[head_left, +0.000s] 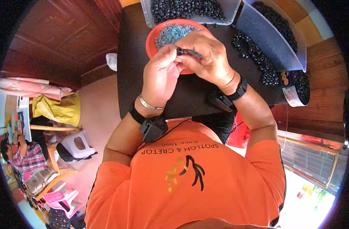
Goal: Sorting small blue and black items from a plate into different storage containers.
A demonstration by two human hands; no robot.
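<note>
My left hand (159, 78) pinches a small black round part (179, 51) with a hole in it, between thumb and fingertips. Close against it, my right hand (210, 55) is closed, and small silver-grey metal pieces (196, 54) show between its thumb and curled fingers. The fingertips of both hands meet at the black part. Beneath and behind them stands a red bowl (150, 42) heaped with small metal pieces (172, 34); my hands hide its right side. The exact kind of the metal pieces is too small to make out.
On the dark table (132, 72), a clear bin (147, 13) of black round parts stands behind the bowl. Another clear bin (266, 42) tilts at the right, with loose black parts (258, 57) beside it. A small container (292, 96) sits at the right edge. Another person (29, 156) is far left.
</note>
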